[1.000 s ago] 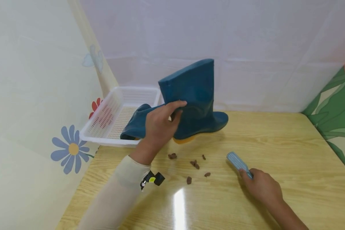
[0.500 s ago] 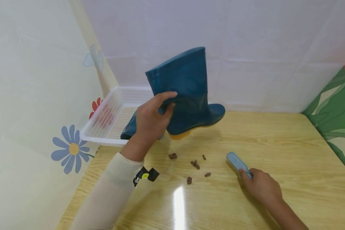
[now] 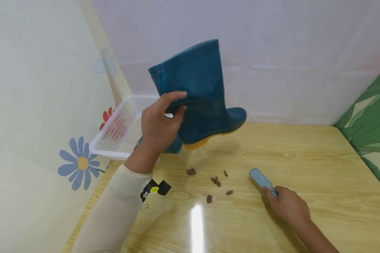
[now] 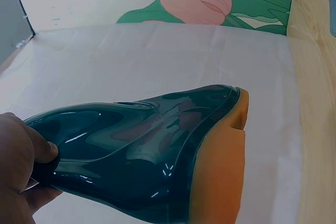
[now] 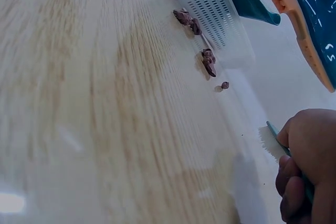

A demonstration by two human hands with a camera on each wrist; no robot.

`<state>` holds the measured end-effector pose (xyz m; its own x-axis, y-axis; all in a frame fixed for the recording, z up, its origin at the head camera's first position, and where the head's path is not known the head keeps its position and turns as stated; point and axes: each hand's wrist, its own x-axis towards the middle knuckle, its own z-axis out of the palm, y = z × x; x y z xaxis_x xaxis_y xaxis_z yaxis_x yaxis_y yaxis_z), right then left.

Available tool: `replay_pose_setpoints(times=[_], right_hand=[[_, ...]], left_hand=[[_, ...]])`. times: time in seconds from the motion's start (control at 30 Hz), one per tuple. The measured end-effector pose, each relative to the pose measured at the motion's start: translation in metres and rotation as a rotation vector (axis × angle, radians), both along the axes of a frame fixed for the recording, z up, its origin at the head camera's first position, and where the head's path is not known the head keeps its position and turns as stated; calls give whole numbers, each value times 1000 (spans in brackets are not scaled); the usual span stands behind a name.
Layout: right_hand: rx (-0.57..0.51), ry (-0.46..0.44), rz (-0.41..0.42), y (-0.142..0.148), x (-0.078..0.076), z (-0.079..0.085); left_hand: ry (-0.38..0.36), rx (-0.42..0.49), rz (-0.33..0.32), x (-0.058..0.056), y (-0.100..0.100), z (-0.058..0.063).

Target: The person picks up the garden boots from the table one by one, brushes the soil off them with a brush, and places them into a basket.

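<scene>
A dark blue rubber boot point(image 3: 196, 91) with an orange sole hangs upright above the table, its toe to the right. My left hand point(image 3: 161, 123) pinches the back of its shaft between thumb and fingers; in the left wrist view the boot's sole point(image 4: 218, 166) faces right. Low on the right, my right hand point(image 3: 289, 207) grips a light blue scrubbing brush point(image 3: 261, 179). White bristles point(image 5: 270, 142) show in the right wrist view. Partly behind my left hand, a second blue boot point(image 3: 174, 147) lies over the edge of the white basket point(image 3: 111, 153).
Several brown clumps point(image 3: 215, 181) are scattered on the wood-grain table point(image 3: 320, 158) between my hands. A pale cloth wall point(image 3: 288, 70) rises behind the table, and a flower-printed wall point(image 3: 35, 88) borders it on the left.
My left hand has raised the boot and carried it slightly left, off to a higher position above the table. The right hand with the brush has stayed in place.
</scene>
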<state>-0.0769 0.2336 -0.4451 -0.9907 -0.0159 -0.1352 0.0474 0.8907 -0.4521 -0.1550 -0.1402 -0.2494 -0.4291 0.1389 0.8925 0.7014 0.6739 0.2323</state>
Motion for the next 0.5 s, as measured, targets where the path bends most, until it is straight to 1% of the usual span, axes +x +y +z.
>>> replay_pose_setpoints(times=[0.17, 0.5], right_hand=[[5, -6, -2, 0, 1, -1], [4, -13, -6, -1, 1, -4]], left_hand=[[11, 4, 16, 0, -5, 4], [4, 18, 61, -2, -13, 6]])
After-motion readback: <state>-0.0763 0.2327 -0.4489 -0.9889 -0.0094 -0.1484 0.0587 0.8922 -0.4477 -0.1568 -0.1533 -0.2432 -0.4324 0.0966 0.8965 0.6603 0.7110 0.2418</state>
